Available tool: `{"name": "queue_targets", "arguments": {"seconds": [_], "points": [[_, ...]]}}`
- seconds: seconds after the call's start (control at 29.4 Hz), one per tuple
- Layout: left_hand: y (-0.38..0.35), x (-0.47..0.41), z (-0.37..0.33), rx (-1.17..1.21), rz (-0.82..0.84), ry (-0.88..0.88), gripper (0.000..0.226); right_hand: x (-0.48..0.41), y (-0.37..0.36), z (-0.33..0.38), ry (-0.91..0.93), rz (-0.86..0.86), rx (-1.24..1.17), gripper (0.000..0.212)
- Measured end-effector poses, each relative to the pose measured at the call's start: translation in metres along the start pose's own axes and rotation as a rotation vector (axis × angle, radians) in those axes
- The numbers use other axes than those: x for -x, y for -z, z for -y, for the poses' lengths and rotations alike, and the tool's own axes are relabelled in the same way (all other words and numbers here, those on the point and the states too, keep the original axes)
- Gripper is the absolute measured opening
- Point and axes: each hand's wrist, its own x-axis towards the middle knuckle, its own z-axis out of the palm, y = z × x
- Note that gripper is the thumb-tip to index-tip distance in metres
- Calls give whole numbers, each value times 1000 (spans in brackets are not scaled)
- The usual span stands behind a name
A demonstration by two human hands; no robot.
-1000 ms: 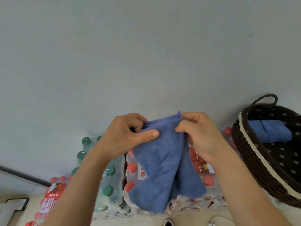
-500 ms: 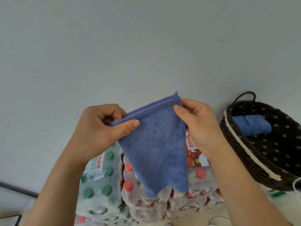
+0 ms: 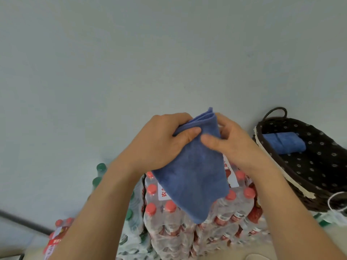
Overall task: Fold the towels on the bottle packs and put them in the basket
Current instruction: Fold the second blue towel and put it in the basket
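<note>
Wall (image 3: pixel 169 53): plain, pale grey-green, unmarked; fills the upper and middle view.
Dark strip (image 3: pixel 24 221): runs slantwise along the wall's foot, at the lower left.
Floor (image 3: pixel 221 256): pale beige, a narrow band below the wall's foot.
Light: soft and even across the wall, slightly dimmer towards its upper corners.
</note>
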Motion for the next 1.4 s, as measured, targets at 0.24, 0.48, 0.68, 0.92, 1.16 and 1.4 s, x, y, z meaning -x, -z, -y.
{"name": "queue_targets", "arguments": {"seconds": [0.24,0.48,0.68,0.92,1.16,1.4], "points": [[5,-3,21,415,-133,120,15,37,42,-83,-480,372,120,34],[-58,63,119,521,-324,784,16,14,87,-93,-521,148,291,17],[-136,91,174,212,-370,1058,16,-41,61,-168,-457,-166,816,17],[-140,93,184,96,-402,966,45,-15,-16,-170,-114,-142,1227,43],[-124,104,200,-142,-370,844,37,-14,-110,-197,-138,209,1233,65],[-105,117,208,-143,-252,944,45,-13,-121,-212,-116,240,1293,66]]}}
